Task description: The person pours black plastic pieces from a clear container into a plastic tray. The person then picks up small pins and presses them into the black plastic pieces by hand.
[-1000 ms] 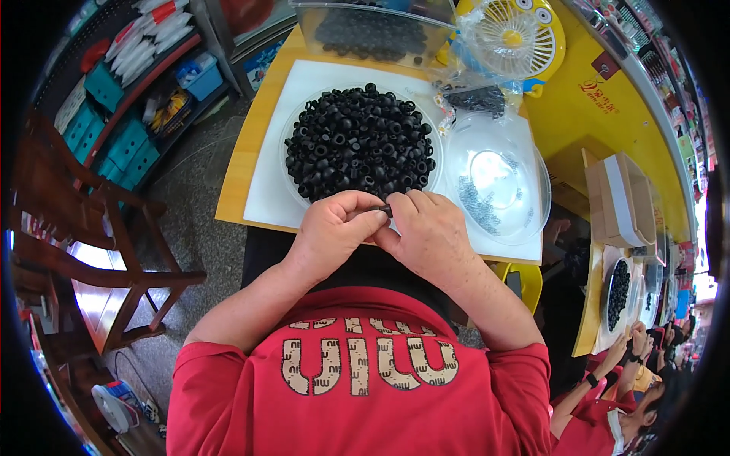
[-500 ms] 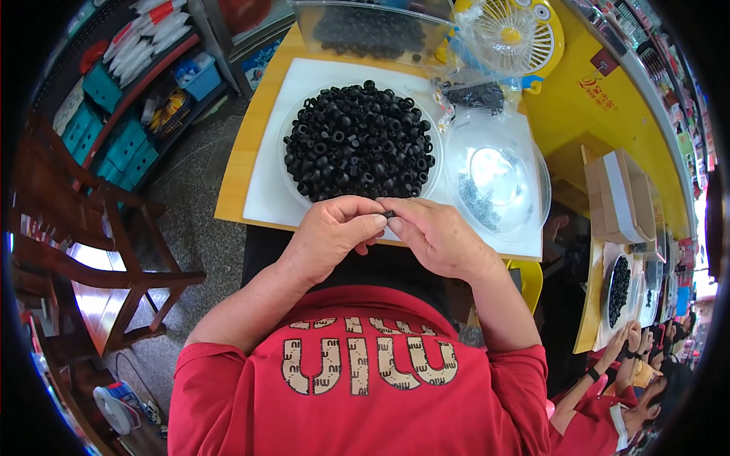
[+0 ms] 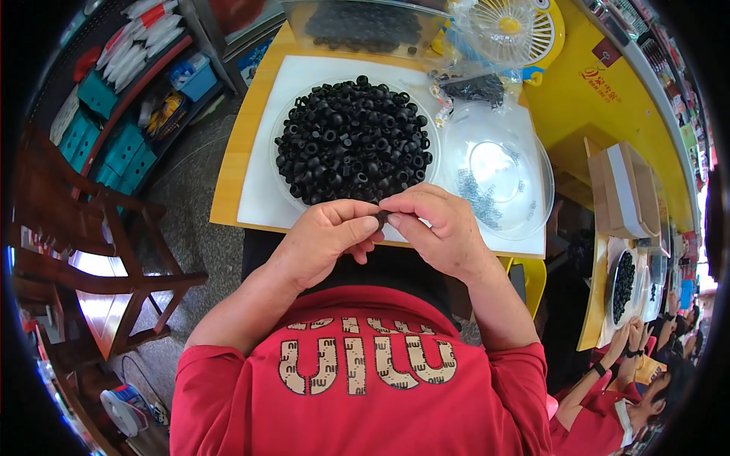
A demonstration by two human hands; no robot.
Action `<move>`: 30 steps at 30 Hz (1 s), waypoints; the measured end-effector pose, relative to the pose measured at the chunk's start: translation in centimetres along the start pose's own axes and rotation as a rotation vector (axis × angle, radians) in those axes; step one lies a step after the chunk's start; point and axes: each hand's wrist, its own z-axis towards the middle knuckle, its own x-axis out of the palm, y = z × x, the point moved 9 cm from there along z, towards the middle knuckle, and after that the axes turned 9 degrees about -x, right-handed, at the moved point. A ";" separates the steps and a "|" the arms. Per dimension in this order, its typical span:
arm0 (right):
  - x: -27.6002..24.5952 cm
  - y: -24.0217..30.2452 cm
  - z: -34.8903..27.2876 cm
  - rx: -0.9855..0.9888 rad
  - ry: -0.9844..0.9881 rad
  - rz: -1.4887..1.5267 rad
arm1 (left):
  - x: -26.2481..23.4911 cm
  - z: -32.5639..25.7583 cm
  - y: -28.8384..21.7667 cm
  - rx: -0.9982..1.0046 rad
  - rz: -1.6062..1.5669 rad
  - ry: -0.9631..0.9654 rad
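Note:
Close in front of me, at the near edge of the table, my hands meet around a small black part. My left hand pinches it between thumb and fingers. The fingertips of my right hand close on its other side, thumb below and index finger above. Fingers cover much of the part, so its exact shape cannot be made out. Just beyond lies a heap of small black rings, caps and rounded pieces in a clear round tray. To its right, a clear round dish holds tiny transparent pieces.
A white board lies under both dishes on a wooden table. Behind stand a clear bin of dark parts, a plastic bag of black pieces and a fan. A wooden chair is left; another person works at right.
The fingers of my right hand have risen a little and arched over the black part, which now shows slightly lower. My left hand has shifted slightly left and keeps its pinch.

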 end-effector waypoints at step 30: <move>-0.2 -1.0 -0.5 0.086 -0.010 0.149 | 0.1 0.0 -0.6 0.194 0.093 -0.046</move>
